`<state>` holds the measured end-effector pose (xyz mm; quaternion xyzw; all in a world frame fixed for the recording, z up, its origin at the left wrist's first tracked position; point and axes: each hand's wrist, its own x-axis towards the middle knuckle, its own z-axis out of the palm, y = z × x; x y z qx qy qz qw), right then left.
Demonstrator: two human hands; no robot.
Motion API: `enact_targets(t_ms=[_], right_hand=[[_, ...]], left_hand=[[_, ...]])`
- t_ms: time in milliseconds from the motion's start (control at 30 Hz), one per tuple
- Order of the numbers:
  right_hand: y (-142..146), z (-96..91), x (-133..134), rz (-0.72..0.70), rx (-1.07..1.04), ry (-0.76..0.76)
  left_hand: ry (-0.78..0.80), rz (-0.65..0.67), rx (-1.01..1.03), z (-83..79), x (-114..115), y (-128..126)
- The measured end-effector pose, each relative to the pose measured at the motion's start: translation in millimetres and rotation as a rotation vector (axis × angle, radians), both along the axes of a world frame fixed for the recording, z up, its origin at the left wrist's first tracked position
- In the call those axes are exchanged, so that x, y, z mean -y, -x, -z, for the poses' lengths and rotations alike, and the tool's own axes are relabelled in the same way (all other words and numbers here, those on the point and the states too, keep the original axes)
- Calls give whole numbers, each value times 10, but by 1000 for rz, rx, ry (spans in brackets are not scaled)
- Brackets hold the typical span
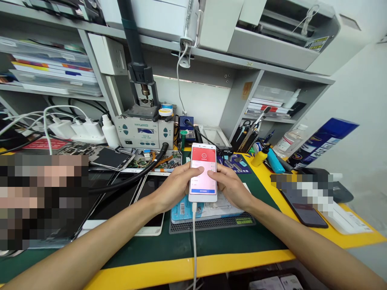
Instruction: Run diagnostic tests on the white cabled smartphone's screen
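Note:
A white smartphone (203, 171) is held up over the green mat (211, 245) in front of me, its screen lit with a red panel at the top. My left hand (173, 183) grips its left edge, thumb lying on the screen. My right hand (231, 185) grips the right edge, thumb also touching the screen. A white cable (194, 241) runs from the phone's bottom edge down past the yellow front edge of the bench. Under the hands lies a blue-edged flat pack (208, 211) on a black ribbed mat (211, 223).
A rework station (145, 133) with a black hose stands behind, beside a white bottle (109, 131) and chargers (75, 129). Dismantled phones and screens (121, 193) lie left. Right: a tool holder (249, 135), a blue tube (274, 161), a dark phone (304, 209). Shelves and a printer (281, 36) sit above.

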<state>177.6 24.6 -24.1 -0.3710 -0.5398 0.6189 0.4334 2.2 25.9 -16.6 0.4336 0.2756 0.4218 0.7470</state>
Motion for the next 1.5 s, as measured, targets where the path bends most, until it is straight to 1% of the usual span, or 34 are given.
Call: enact_targets(t_ms=[433, 733, 900, 1067, 1300, 1500], right_hand=[[4, 2, -16, -12, -22, -2], [-2, -2, -9, -2, 11, -14], [-1, -8, -7, -11, 8, -38], [-2, -6, 1, -25, 25, -26], [0, 18, -14, -34, 41, -65], [11, -11, -5, -44, 50, -33]], left_hand=[[-4, 5, -3, 3, 5, 15], [7, -29, -18, -12, 19, -11], [14, -11, -3, -8, 16, 6], [21, 1, 32, 2, 5, 29], [25, 35, 70, -45, 22, 32], [12, 46, 80, -48, 14, 45]])
